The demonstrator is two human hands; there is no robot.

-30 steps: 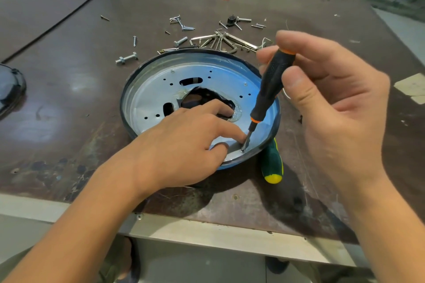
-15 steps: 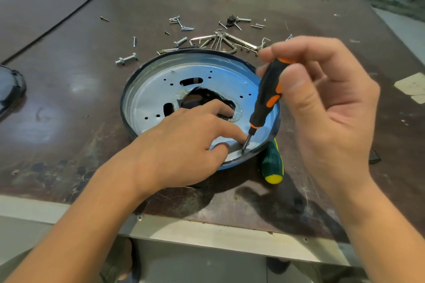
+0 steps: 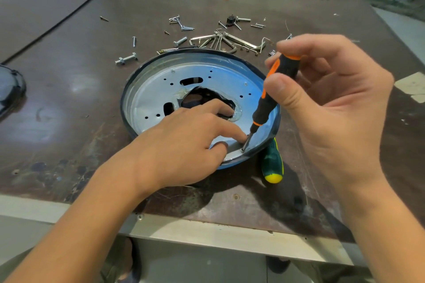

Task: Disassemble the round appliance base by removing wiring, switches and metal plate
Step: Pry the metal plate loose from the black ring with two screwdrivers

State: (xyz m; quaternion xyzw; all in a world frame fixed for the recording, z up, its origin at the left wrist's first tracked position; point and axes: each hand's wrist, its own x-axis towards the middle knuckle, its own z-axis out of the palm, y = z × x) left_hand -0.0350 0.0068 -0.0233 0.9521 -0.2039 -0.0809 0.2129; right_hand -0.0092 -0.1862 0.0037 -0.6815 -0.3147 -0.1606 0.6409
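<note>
Loose screws (image 3: 181,23) and hex keys (image 3: 226,40) are scattered just behind the round base (image 3: 147,71), toward the desk's (image 3: 69,103) far edge, and a green-yellow screwdriver (image 3: 272,163) lies against its right rim. The base sits near the front edge, metal plate (image 3: 156,94) inside. The left hand (image 3: 181,142) presses flat on it, fingers spread; the right hand (image 3: 331,103) pinches an orange-black screwdriver (image 3: 273,89), tip seemingly on a rim screw (image 3: 242,150).

We can't see the near-left part of the metal plate (image 3: 161,89): left hand (image 3: 181,142) covers it. Green screwdriver (image 3: 272,163) half hidden behind base rim. Dark object (image 3: 9,89) cut off at left edge. Far screws (image 3: 181,23) too small to type.
</note>
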